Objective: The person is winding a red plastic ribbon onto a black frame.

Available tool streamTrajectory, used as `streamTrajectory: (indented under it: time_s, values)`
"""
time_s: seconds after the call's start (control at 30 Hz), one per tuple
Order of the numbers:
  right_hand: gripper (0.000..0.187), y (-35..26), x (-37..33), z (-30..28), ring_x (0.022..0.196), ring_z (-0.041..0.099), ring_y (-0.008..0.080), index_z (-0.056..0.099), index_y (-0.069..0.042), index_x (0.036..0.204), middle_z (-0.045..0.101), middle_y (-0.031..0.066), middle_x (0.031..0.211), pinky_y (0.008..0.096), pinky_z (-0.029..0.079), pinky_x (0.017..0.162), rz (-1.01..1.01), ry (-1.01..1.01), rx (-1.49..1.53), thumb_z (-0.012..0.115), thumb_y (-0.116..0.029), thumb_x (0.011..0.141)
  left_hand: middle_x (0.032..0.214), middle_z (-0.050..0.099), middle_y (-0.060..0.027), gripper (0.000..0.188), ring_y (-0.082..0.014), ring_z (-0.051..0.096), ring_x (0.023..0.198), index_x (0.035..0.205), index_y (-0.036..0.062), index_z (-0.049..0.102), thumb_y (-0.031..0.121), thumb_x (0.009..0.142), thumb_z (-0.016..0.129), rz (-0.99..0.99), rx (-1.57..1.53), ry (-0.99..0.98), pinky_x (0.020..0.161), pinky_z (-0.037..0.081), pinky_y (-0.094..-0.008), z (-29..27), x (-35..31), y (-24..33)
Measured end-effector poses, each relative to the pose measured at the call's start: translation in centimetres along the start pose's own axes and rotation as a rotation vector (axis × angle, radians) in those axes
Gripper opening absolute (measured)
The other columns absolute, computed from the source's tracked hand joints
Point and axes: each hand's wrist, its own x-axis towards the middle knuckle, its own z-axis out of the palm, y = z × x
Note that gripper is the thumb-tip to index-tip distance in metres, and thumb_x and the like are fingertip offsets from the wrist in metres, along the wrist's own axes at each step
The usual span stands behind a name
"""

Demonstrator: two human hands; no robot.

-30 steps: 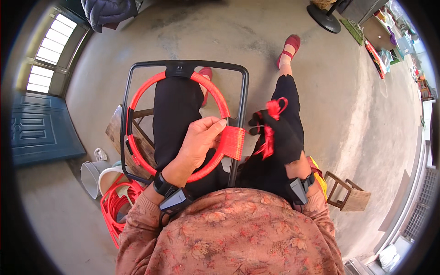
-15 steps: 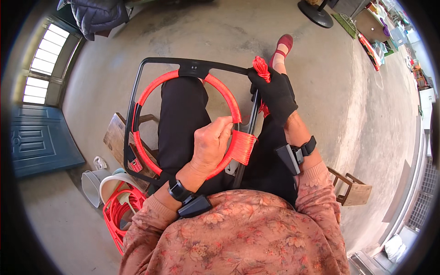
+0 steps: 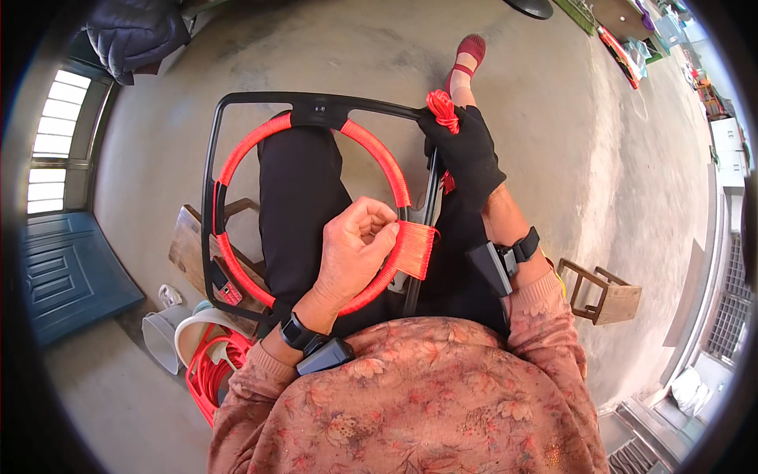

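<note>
Across my thighs lies a black metal frame (image 3: 209,166), roughly square, with a ring inside it. Bright red-orange cord (image 3: 379,154) is wound tightly around most of the ring. At the ring's right side a wide flat band of cord strands (image 3: 415,250) spans from the ring toward a straight bar of the frame. My bare left hand (image 3: 353,246) is closed at that band's upper left edge, thumb and fingers pinching cord. In a black glove, my right hand (image 3: 466,150) grips a bundle of red cord (image 3: 443,111) beside the frame's upper right corner. The glove hides part of the bundle.
Left of my legs stands a wooden stool (image 3: 185,245) with a small red device (image 3: 227,292) on it. Buckets (image 3: 162,340) and a coil of red cord (image 3: 209,379) are at lower left. Another small wooden stool (image 3: 616,304) stands right. A blue door panel (image 3: 75,272) is at far left.
My left hand's fingers have shifted from a tight fist over the ring to a looser pinch at the cord band. The frame and right hand appear slightly further left in view.
</note>
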Motion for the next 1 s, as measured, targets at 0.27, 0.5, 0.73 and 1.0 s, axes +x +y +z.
streamTrajectory:
  time_s: [0.27,0.5,0.73,1.0]
  values:
    - [0.024,-0.1,0.2,0.2,0.056,0.055,0.0089,0.063,-0.004,0.1,0.057,0.0012,0.064,0.0254,0.043,0.052,0.07,-0.006,0.074,0.064,-0.025,0.088,0.081,0.063,-0.002,0.01,-0.0035,0.06,0.075,0.094,-0.0009,0.057,-0.005,0.086,0.061,-0.031,0.044,0.014,0.064,0.048,-0.0176,0.2,0.1,0.4]
    - [0.023,0.2,0.2,0.9,0.056,0.055,0.0089,0.062,-0.004,0.099,0.057,0.0013,0.065,0.0254,0.044,0.052,0.107,-0.004,0.099,0.064,-0.024,0.088,0.077,0.059,0.001,0.011,-0.0008,0.055,0.069,0.088,-0.0001,0.054,-0.006,0.084,0.062,0.018,0.165,-0.027,0.061,0.045,-0.0168,-0.2,0.6,0.0]
    - [0.026,0.0,0.3,0.7,0.059,0.056,0.0093,0.062,-0.003,0.1,0.06,0.0028,0.07,0.0259,0.046,0.054,0.085,-0.052,0.092,0.066,-0.025,0.086,0.073,0.059,0.0019,0.006,-0.0004,0.051,0.064,0.089,0.001,0.054,0.001,0.089,0.06,-0.02,0.152,-0.026,0.055,0.041,-0.0171,0.0,0.6,0.2]
    - [0.031,-0.6,-0.7,-2.0,0.063,0.061,0.0156,0.062,-0.004,0.106,0.065,0.0061,0.078,0.0295,0.048,0.059,-0.139,0.141,-0.157,0.068,-0.024,0.083,0.078,0.063,-0.0007,0.012,-0.0032,0.055,0.068,0.105,-0.0002,0.053,0.007,0.095,0.055,-0.096,-0.017,0.007,0.061,0.045,-0.0196,-0.2,0.9,-0.3]
